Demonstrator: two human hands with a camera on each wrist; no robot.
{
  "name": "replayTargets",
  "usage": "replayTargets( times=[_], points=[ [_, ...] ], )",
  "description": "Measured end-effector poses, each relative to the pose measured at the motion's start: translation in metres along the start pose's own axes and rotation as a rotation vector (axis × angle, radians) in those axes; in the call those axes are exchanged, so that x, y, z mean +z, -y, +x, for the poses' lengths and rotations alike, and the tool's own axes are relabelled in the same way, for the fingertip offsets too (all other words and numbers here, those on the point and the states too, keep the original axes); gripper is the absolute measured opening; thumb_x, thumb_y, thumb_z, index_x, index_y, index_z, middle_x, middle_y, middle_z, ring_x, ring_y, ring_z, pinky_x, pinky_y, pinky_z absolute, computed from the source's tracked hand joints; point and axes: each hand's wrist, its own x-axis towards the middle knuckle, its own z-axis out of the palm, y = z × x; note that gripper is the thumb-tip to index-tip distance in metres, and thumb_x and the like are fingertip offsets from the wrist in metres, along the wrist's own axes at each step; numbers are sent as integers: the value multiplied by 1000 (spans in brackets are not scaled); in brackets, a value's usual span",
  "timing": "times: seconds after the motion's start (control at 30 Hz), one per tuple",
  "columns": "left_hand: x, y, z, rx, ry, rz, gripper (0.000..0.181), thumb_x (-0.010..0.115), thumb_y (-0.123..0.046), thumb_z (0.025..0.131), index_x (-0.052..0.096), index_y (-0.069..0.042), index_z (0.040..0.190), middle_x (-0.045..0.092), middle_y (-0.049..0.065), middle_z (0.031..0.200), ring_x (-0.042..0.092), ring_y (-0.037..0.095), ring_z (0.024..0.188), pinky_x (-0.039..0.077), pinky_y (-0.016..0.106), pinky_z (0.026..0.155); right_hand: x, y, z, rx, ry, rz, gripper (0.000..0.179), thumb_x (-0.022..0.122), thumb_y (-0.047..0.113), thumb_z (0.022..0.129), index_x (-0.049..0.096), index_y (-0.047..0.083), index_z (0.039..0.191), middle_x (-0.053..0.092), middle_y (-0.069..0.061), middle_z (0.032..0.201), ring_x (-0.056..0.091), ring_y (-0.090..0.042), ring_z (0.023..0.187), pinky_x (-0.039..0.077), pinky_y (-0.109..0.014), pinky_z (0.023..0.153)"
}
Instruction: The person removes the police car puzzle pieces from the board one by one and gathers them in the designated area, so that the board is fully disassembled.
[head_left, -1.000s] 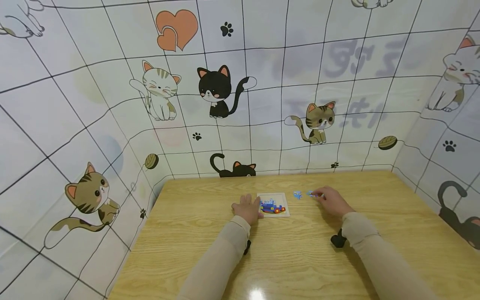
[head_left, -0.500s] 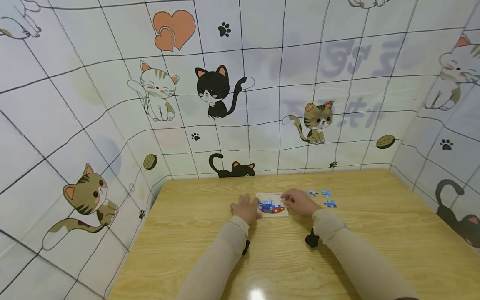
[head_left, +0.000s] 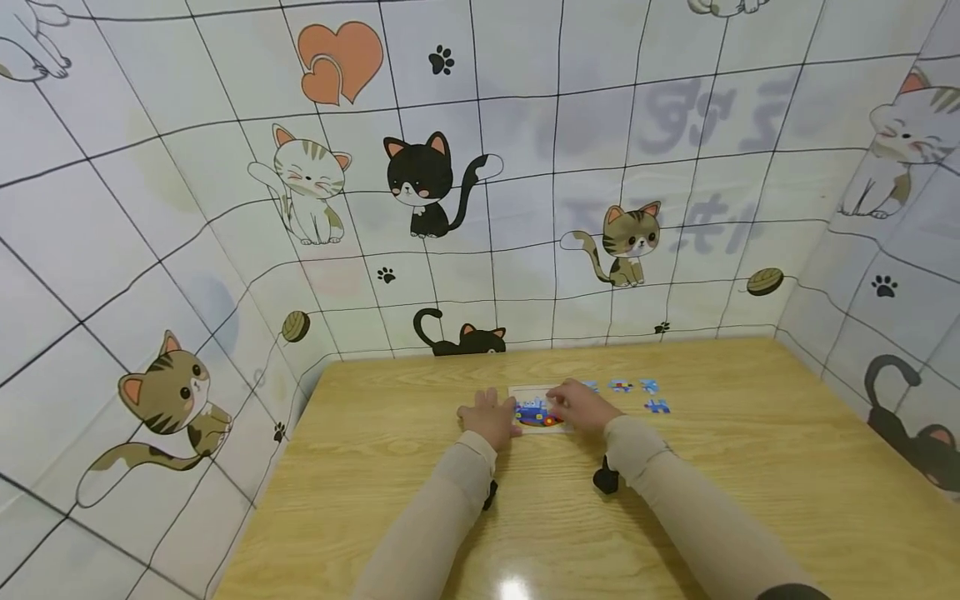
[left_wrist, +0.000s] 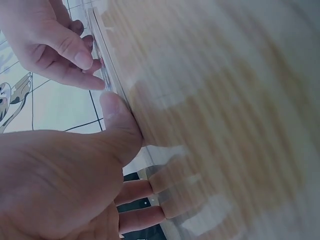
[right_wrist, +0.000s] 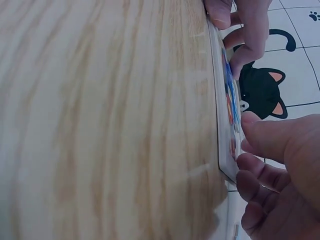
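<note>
Head view: left hand [head_left: 490, 419] straight-fingered against puzzle board [head_left: 527, 390]; right hand [head_left: 583, 407] above — can't tell its grip — pressing off-centre could skid the board.

Faint lettering [head_left: 667, 115] on the wall [head_left: 517, 287] is illegible.
</note>
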Motion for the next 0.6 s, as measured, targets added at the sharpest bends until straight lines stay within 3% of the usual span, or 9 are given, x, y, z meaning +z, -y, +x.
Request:
replayTargets(
  times=[0.27,0.43,0.6],
  points=[
    [-1,-1,-2,-4,13,100,59,49,-64,96,43,-43,151,46,4,132,44,28,124,50,58,84,7,6,1,-16,-29,-32,27,64,9,100,67,-4,124,60,-9,105,60,-21,91,53,-41,80],
    [-8,-3,-7,-14,16,100,57,49,-63,96,43,-45,150,47,5,130,45,28,124,50,59,86,7,12,0,21,-41,-18,26,64,8,100,66,-3,123,60,-9,106,60,-22,92,53,-42,81],
    [-4,-2,-6,-22,15,89,59,50,-65,95,43,-45,150,47,5,130,45,28,126,49,60,86,9,11,2,18,-73,17,23,65,6,99,67,-3,120,61,-9,105,61,-22,92,54,-42,81]
  ],
)
